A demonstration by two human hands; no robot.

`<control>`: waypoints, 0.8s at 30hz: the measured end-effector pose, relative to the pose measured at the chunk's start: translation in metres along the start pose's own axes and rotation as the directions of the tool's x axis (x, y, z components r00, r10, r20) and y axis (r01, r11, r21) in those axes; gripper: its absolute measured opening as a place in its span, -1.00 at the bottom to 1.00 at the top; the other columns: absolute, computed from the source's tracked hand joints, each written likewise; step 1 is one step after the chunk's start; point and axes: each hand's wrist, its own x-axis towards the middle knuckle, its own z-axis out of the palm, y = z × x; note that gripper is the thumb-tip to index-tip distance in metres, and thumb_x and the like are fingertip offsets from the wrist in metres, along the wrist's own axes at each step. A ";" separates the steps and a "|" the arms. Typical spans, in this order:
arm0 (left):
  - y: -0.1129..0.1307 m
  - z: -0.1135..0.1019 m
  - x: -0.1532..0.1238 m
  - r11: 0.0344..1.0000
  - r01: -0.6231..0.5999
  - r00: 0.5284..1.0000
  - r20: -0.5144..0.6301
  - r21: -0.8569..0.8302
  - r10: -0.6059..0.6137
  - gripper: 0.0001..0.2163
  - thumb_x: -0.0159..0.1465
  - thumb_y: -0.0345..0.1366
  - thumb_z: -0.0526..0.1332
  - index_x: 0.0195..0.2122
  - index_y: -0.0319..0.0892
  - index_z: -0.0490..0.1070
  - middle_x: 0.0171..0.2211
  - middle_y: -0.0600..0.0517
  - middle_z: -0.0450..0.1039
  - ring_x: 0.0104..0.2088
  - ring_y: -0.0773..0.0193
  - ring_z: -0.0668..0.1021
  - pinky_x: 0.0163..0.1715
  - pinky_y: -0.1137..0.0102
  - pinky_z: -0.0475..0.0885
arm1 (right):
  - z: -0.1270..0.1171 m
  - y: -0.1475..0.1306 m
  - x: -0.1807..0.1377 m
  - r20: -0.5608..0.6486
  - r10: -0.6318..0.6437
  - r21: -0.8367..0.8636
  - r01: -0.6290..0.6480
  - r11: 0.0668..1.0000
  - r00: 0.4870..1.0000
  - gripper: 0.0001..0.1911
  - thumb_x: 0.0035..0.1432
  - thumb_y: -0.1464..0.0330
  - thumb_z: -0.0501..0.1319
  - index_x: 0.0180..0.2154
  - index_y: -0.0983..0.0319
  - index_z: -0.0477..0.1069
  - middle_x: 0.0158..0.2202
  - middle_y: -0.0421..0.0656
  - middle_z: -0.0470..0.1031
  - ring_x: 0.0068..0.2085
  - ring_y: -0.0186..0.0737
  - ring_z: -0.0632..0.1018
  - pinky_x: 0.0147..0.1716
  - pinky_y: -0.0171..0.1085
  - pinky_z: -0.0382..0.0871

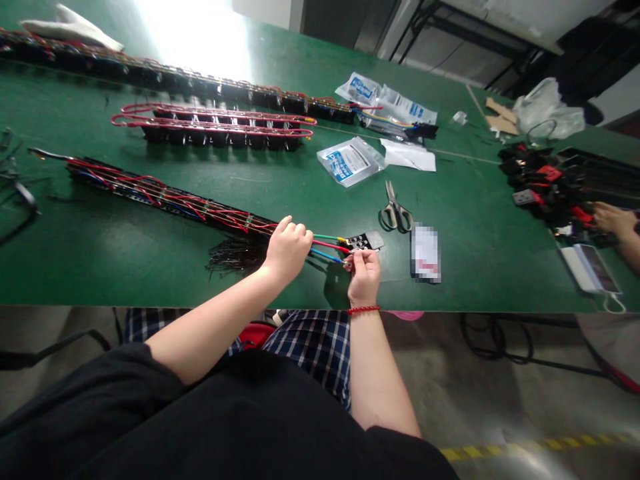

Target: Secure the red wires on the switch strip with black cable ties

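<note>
My left hand (290, 247) is closed round the right end of a long black strip (170, 197) laced with red wires. From under its fingers come a green wire (327, 237) with a yellow sleeve, a red wire (330, 247) and a blue wire (327, 255). My right hand (364, 270), with a red bead bracelet at the wrist, pinches near the tips of the red and blue wires; its fingertips partly hide what they hold. Just beyond them lies a black plate with holes (357, 241). A heap of black cable ties (237, 255) sits left of my left hand.
Scissors (395, 210) and a blurred phone-sized object (426, 253) lie right of my hands. Plastic bags (350, 161), a second wired strip (200, 83) and a red-wired black piece (220, 128) lie farther back. At right, another person's hand (613, 220) is beside black and red parts.
</note>
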 end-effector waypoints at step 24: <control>-0.007 0.004 0.000 0.999 -0.016 0.998 -0.064 -0.045 0.013 -0.71 0.38 -0.46 0.05 -0.31 -0.18 0.58 -0.39 -0.08 0.51 -0.29 0.14 0.57 0.22 0.11 0.35 | 0.000 0.000 0.000 0.007 0.004 -0.025 -0.004 1.000 1.000 -0.67 0.19 0.05 0.28 -0.33 0.14 0.30 -0.51 -0.31 0.45 -0.49 -0.34 0.45 -0.43 -0.30 0.37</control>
